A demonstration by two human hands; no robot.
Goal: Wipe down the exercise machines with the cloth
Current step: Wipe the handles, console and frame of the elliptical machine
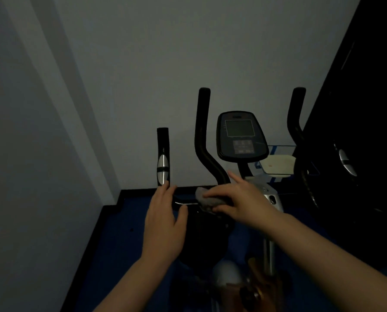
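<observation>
A black exercise bike stands in front of me in dim light, with a console (242, 136) in the middle and tall curved handlebars (202, 131) either side. My right hand (239, 199) holds a grey cloth (207, 199) wrapped against the low horizontal handlebar bar (185, 202), fingers and thumb curled round it. My left hand (163, 219) rests on the same bar further left, just below the short upright grip with a silver pulse sensor (162, 167); its fingers look straight, with the thumb out to the right.
A grey wall is close on the left and behind the bike. A dark tall unit (363, 131) stands at the right. A pale tray-like object (278, 164) sits behind the console. The floor (120, 233) is blue with a black skirting edge.
</observation>
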